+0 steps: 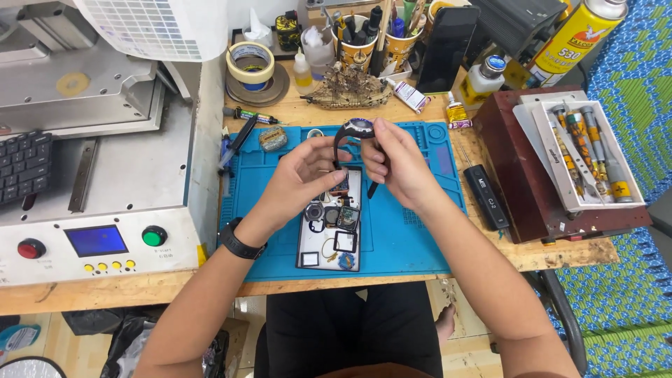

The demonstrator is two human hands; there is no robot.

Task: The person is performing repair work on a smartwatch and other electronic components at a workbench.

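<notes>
Both forearms reach forward from the bottom edge and converge above the blue silicone work mat, which lies on the wooden desk. The left hand, wearing a black wristband, is turned palm-inward with its fingers curled and thumb raised, pinching the lower strap of a black wristwatch with a round dark-blue face. The right hand is closed around the opposite side of the same watch, its fingers folded over the strap; a thin black tool projects downward from under this hand, though how it is gripped cannot be told. The watch is held in the air above the far half of the mat, face tilted upward. Directly below the hands, on the mat, rests a white rectangular parts tray holding small watch components. Left of the mat stands a grey machine with red and green buttons; right of the mat sits a dark red box.
</notes>
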